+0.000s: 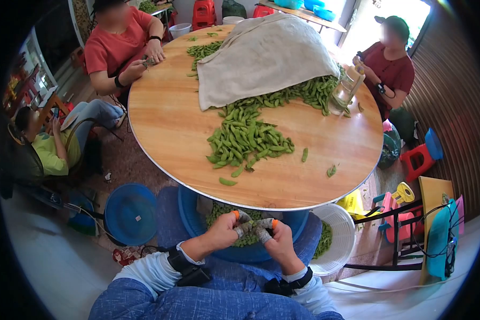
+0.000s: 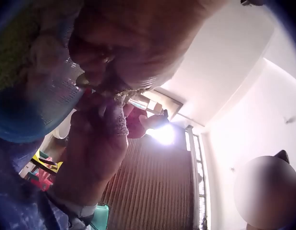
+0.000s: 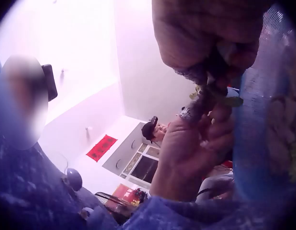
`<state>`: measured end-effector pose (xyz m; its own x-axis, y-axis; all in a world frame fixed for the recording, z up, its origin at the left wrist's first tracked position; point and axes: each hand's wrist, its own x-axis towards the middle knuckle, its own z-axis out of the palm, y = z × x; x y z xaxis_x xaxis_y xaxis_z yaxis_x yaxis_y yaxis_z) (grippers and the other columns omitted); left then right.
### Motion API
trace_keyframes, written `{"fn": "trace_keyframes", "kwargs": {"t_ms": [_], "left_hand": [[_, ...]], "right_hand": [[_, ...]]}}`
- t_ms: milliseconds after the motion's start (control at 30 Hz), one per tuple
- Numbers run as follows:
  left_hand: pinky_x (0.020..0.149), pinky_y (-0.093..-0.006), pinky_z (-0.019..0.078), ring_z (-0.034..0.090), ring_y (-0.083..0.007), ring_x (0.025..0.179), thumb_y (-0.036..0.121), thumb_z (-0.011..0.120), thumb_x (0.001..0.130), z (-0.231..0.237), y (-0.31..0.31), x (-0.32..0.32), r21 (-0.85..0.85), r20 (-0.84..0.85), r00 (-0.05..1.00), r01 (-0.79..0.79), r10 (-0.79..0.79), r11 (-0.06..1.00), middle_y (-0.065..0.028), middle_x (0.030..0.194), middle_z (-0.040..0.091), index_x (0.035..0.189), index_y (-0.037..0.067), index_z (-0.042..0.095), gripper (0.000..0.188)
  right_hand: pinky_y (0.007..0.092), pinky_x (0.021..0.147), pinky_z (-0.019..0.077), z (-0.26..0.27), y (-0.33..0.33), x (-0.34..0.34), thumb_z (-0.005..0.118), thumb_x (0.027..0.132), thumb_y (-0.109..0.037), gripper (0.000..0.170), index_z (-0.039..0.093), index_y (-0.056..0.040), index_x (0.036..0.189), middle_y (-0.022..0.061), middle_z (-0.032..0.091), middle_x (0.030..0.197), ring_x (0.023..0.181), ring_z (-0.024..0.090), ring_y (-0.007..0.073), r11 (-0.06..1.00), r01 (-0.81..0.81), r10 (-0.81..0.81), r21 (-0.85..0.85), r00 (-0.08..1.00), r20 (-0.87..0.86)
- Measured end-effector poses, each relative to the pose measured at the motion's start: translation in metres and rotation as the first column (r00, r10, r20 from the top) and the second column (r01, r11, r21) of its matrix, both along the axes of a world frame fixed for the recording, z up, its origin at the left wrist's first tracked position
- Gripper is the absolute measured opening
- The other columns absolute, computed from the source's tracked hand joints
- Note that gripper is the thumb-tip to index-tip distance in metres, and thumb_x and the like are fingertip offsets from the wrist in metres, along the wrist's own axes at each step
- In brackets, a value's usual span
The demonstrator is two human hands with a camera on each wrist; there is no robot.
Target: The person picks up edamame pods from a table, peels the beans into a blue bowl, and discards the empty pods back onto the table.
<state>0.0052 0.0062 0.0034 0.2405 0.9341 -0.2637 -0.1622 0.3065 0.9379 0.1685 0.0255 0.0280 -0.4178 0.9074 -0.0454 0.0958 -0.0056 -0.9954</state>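
My left hand (image 1: 222,231) and right hand (image 1: 280,242) meet over a blue basin (image 1: 186,216) at my lap. Grey coverings wrap several fingertips, with an orange band on each hand. Between the fingertips a green soybean pod (image 3: 233,101) is pinched by both hands; its tip pokes out in the right wrist view, the rest hidden by fingers. Green beans (image 1: 217,210) lie in the basin beneath. In front, a loose pile of soybean pods (image 1: 242,138) spreads over the round wooden table (image 1: 170,128).
A pale cloth (image 1: 266,56) covers a larger heap of pods, with a glass jug (image 1: 346,90) beside it. A white basket (image 1: 338,234) with green contents stands right, a blue tub (image 1: 130,213) left. Two people in red sit across; another person (image 1: 53,144) sits left.
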Motion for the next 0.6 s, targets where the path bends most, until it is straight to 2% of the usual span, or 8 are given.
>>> {"fn": "trace_keyframes", "kwargs": {"t_ms": [67,167,267,367,467,500,567,600], "left_hand": [[0.05,-0.0184,0.0386,0.049,-0.0064,0.058,0.013,0.05,0.083,0.013,-0.001,0.002,-0.111,-0.007,1.0,-0.007,0.006,0.994,-0.0015,0.072,0.055,0.089,0.004,0.052,0.011],[0.041,-0.0178,0.0305,0.042,-0.0058,0.049,0.013,0.048,0.083,0.006,-0.001,0.004,-0.244,0.097,0.992,-0.056,0.082,0.968,-0.0001,0.063,0.049,0.084,0.007,0.052,0.007],[0.04,-0.0182,0.0309,0.043,-0.0068,0.05,0.009,0.046,0.081,0.002,0.003,0.003,-0.321,0.161,0.98,-0.057,0.114,0.945,-0.0008,0.063,0.049,0.083,0.008,0.052,0.006],[0.042,-0.0185,0.032,0.042,-0.0068,0.05,0.006,0.045,0.078,-0.002,0.002,0.008,-0.33,0.126,0.982,-0.095,0.144,0.939,-0.0004,0.063,0.049,0.083,0.008,0.052,0.009],[0.048,-0.0244,0.0384,0.049,-0.0115,0.056,0.004,0.045,0.075,-0.022,0.001,0.007,-0.242,0.025,0.998,-0.045,0.052,0.969,-0.0025,0.067,0.053,0.09,0.006,0.054,0.018],[0.051,-0.0267,0.04,0.052,-0.0147,0.06,0.004,0.046,0.074,-0.024,-0.001,0.007,-0.051,-0.147,0.989,-0.001,-0.006,0.999,-0.0043,0.069,0.055,0.093,0.005,0.054,0.021],[0.058,-0.0314,0.0434,0.057,-0.0211,0.067,0.004,0.048,0.072,-0.027,-0.005,0.004,0.292,-0.485,0.875,0.178,-0.015,0.94,-0.0079,0.074,0.058,0.099,0.004,0.054,0.028],[0.061,-0.0326,0.0439,0.057,-0.0238,0.07,0.004,0.049,0.072,-0.023,-0.005,0.0,0.265,-0.642,0.764,0.297,-0.062,0.918,-0.0098,0.075,0.058,0.101,0.004,0.054,0.03]], "right_hand": [[0.0244,0.06,0.043,-0.011,-0.002,0.004,0.054,0.07,-0.004,0.015,0.058,0.0015,0.083,0.0074,0.06,0.07,0.065,0.053,0.0096,0.999,-0.022,0.021,0.023,0.998,0.061],[0.0254,0.059,0.0431,-0.001,-0.003,0.0,0.054,0.07,-0.004,0.014,0.058,0.0007,0.083,0.0084,0.06,0.07,0.063,0.053,0.012,0.995,-0.048,0.039,0.086,0.993,0.107],[0.0267,0.059,0.0436,-0.001,-0.003,-0.003,0.054,0.07,-0.005,0.014,0.058,-0.0003,0.083,0.01,0.06,0.069,0.062,0.055,0.015,0.994,-0.055,0.045,0.094,0.993,0.108],[0.0277,0.06,0.0442,-0.009,-0.005,-0.004,0.055,0.07,-0.005,0.014,0.058,-0.0008,0.083,0.0114,0.06,0.07,0.063,0.057,0.0175,0.992,-0.051,0.032,0.117,0.987,0.16],[0.0286,0.059,0.0449,-0.009,-0.007,0.006,0.056,0.07,-0.006,0.013,0.058,-0.0016,0.083,0.0124,0.06,0.071,0.064,0.058,0.0192,0.985,-0.016,-0.022,0.175,0.977,0.214],[0.029,0.059,0.0451,-0.012,-0.008,0.016,0.057,0.07,-0.006,0.013,0.059,-0.0018,0.083,0.0122,0.06,0.071,0.064,0.058,0.0193,0.983,0.049,-0.088,0.177,0.972,0.219],[0.0282,0.058,0.0452,-0.008,-0.007,0.05,0.058,0.07,-0.006,0.015,0.061,-0.0026,0.084,0.0109,0.061,0.071,0.064,0.058,0.0178,0.962,0.202,-0.242,0.182,0.94,0.238],[0.0269,0.058,0.0448,-0.026,-0.005,0.083,0.057,0.071,-0.006,0.015,0.062,-0.0028,0.084,0.0093,0.061,0.071,0.064,0.057,0.0151,0.931,0.259,-0.34,0.259,0.874,0.348]]}}
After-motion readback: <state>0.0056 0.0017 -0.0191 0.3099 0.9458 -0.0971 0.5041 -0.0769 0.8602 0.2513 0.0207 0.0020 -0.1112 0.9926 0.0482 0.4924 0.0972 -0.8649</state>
